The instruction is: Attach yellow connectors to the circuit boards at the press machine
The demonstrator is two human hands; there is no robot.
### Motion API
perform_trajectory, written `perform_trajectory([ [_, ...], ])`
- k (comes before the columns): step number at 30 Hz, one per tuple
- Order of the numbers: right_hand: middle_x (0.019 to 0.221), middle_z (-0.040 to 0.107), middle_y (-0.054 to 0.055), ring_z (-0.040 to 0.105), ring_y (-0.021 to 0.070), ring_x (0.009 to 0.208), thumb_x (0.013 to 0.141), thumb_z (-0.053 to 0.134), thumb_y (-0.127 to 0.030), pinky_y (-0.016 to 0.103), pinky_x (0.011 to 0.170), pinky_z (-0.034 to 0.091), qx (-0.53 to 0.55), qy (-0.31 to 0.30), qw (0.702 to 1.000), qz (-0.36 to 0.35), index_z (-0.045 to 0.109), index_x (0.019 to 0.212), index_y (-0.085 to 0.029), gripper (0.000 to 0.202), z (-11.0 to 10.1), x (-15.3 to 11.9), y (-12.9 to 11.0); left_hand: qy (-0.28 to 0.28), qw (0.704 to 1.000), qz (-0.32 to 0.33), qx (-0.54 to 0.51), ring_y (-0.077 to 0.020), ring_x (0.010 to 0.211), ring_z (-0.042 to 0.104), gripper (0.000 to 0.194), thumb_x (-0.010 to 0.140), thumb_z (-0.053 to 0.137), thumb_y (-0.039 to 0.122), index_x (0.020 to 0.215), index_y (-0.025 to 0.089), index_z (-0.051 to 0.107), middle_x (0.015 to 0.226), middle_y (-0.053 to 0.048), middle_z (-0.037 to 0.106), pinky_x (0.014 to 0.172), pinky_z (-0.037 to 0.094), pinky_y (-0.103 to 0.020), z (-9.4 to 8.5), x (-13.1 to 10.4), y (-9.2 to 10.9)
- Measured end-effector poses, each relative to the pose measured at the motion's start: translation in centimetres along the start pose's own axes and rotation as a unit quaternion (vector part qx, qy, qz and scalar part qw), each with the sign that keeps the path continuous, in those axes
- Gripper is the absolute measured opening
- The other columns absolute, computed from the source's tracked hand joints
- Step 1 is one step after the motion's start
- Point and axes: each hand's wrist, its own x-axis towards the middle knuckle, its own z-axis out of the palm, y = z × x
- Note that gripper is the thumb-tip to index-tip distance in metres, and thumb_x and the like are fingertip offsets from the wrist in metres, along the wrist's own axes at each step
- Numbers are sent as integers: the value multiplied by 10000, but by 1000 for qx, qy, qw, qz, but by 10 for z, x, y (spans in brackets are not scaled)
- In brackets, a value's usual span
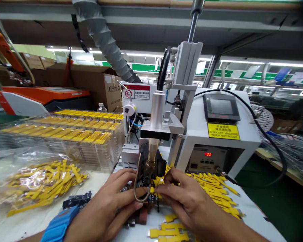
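A soldering machine's metal head [158, 111] stands upright in the middle, its tip over a small dark fixture [143, 181]. My left hand [111, 205], with a blue wristband [60, 225] on the wrist, rests at the fixture's left side, fingertips touching it below a thin curved tube. From the right, my right hand [189, 201] reaches in with thumb and index finger together at a small yellow piece by the fixture. Whatever the left fingertips hold is hidden. Yellow flat connector pieces [166, 232] lie in front, and more yellow pieces [214, 190] are heaped at the right.
Clear trays of yellow pieces [111, 148] are stacked at the left, behind a plastic bag of yellow pieces [50, 183]. Small black parts [77, 200] lie near my left wrist. A white control box [224, 134] stands at the right, its black cable [274, 144] looping down beside it.
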Motion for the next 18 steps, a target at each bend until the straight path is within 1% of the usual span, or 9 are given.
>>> perform_trajectory([
  [4,899,527,94,536,171,788,877,464,-113,290,648,484,-4,2,1000,0,661,1077,-201,294,1,-1,2,-8,1000,-11,-4,-143,1205,403,245,974,481,240,1161,355,588,1310,45,437,973,365,-205,0,0,-2],
  [6,900,529,94,535,174,790,875,464,-115,292,648,483,-6,3,1000,1,662,1073,-204,294,2,-1,2,-14,1000,-22,-16,-144,1193,419,239,973,483,246,1137,367,608,1293,48,449,962,378,-203,0,1,-2],
  [9,911,532,99,536,179,799,880,465,-126,301,659,491,-5,-4,1000,8,665,1064,-203,282,2,-1,2,-31,998,-40,-40,-154,1178,439,227,973,473,240,1018,352,666,1272,53,470,955,400,-220,-1,4,-1],
  [11,916,533,102,536,183,806,878,467,-126,307,664,496,-7,-7,1000,7,665,1065,-201,282,2,-1,2,-37,997,-45,-53,-162,1172,449,244,976,463,242,971,347,684,1287,54,462,954,416,-241,-3,5,0],
  [14,916,532,101,535,187,804,870,473,-125,311,658,498,-14,-5,1000,6,665,1067,-206,287,2,-1,2,-42,996,-50,-59,-162,1173,458,252,983,453,263,989,374,680,1321,64,439,945,438,-257,-4,5,-1],
  [18,915,526,103,533,191,803,862,456,-99,321,659,508,-25,-21,999,5,662,1080,-206,318,0,1,0,-35,998,-42,-40,-170,1204,445,253,982,454,268,1017,387,674,1344,67,423,956,440,-273,-4,3,-4],
])
